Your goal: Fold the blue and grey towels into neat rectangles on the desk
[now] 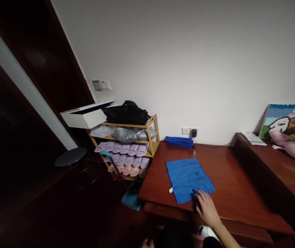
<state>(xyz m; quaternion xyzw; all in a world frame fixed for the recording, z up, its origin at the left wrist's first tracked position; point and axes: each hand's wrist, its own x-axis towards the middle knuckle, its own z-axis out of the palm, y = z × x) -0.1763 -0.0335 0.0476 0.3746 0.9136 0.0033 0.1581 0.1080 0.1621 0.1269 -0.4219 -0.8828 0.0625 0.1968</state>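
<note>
A blue cloth [190, 179] lies spread nearly flat on the reddish-brown wooden table, darker patches on its surface and a small white tag at its left edge. My right hand [206, 208] rests at the cloth's near edge, palm down, fingers stretched out and touching the fabric. At the bottom of the view a small patch of skin [148, 244] shows, possibly part of my left hand; its fingers cannot be made out.
A folded blue cloth [180, 141] sits by the wall below a plugged-in black charger [194, 133]. To the left stand a wooden rack [150, 137] of slippers and a round stool [70, 156]. A pink plush toy [292, 146] lies on the raised right-hand surface.
</note>
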